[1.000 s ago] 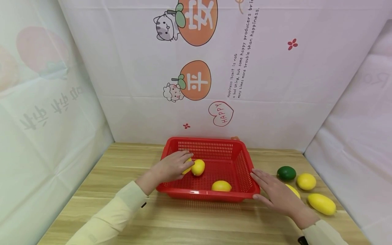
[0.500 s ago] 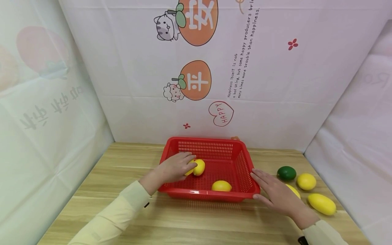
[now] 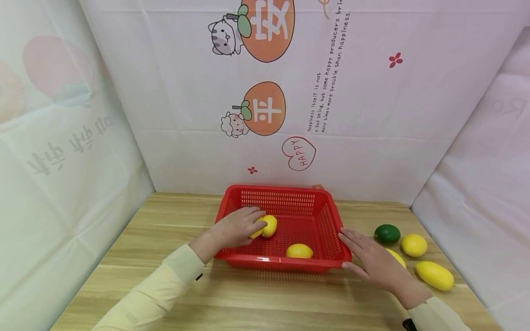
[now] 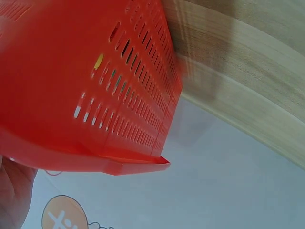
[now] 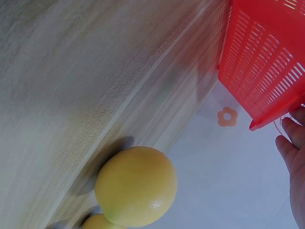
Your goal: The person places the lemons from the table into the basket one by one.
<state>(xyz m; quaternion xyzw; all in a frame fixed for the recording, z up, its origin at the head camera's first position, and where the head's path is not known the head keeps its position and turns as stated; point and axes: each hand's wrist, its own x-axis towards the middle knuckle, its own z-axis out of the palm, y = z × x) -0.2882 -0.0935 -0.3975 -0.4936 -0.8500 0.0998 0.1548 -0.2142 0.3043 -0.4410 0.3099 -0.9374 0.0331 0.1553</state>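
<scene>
White cloth point(image 3: 62, 216) with faint prints hangs to the left of the hands and beyond them; a light wood-grain table point(image 3: 232, 303) lies below both. The person's left hand point(image 3: 233, 229), in a pale yellow sleeve point(image 3: 145, 289), reaches over the left side of a red rectangular slotted plastic basket point(image 3: 331, 263). Its fingers and thumb curl round a yellow oval lemon point(image 3: 255, 233), partly hidden under them inside the basket. Just right of those fingertips, a second yellow lemon point(image 3: 270, 225) rests on the basket floor. Between the hands, by the near wall, lies a third yellow lemon point(image 3: 299, 251). The right hand point(image 3: 372, 262), well apart from the left, lays straight fingers against the basket's right rim, thumb spread away from them. Beyond the right hand sits a dark green oval fruit point(image 3: 387, 234). A yellow fruit point(image 3: 396, 257) is partly hidden behind that hand; to its right are a rounded yellow fruit point(image 3: 414, 245) and, nearer the wrist, an elongated yellow fruit point(image 3: 434, 276).
</scene>
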